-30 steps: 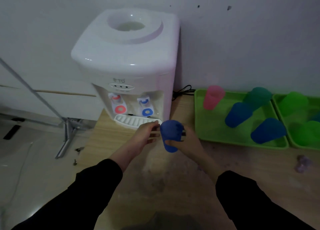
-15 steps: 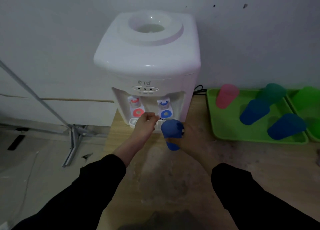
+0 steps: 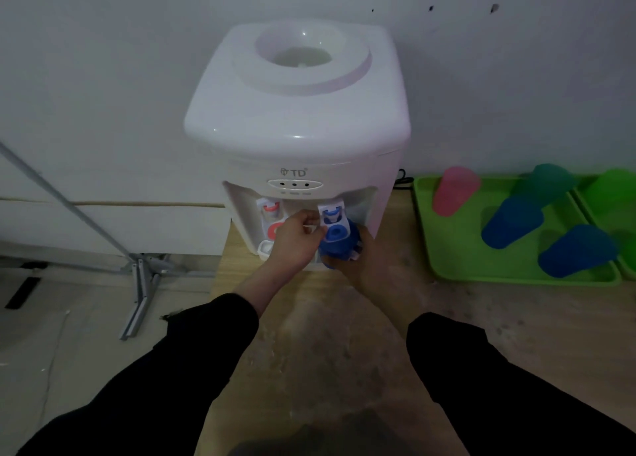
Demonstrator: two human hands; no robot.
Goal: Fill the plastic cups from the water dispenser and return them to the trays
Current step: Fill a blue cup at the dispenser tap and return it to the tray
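Blue plastic cup [image 3: 339, 249], smooth and tapered, stands under the blue tap [image 3: 332, 216], enclosed by the right grip [image 3: 364, 266]. The fingers wrap its far side and the thumb side faces the camera. The forearm runs straight back to a black sleeve [image 3: 481, 369].

Just left of it, the left grip [image 3: 296, 240] is narrow. Its curled fingertips pinch the white lever edge of the blue tap, knuckles up, wrist level.

Above both grips is the water dispenser [image 3: 296, 111]: glossy white plastic with rounded corners and a round well on top. It has two taps; the red tap [image 3: 272, 216] is beyond the left grip's knuckles.

Well to the right of the right grip is a green tray [image 3: 447, 259], with a raised rim, holding four cups: one pink cup [image 3: 454, 190], one teal cup [image 3: 547, 183] and two blue [image 3: 512, 221] [image 3: 578, 251]. A second tray [image 3: 585, 197] abuts it, with one green cup [image 3: 617, 190] partly in view.

The counter [image 3: 309, 335] below the grips is pale wood grain, blotched.
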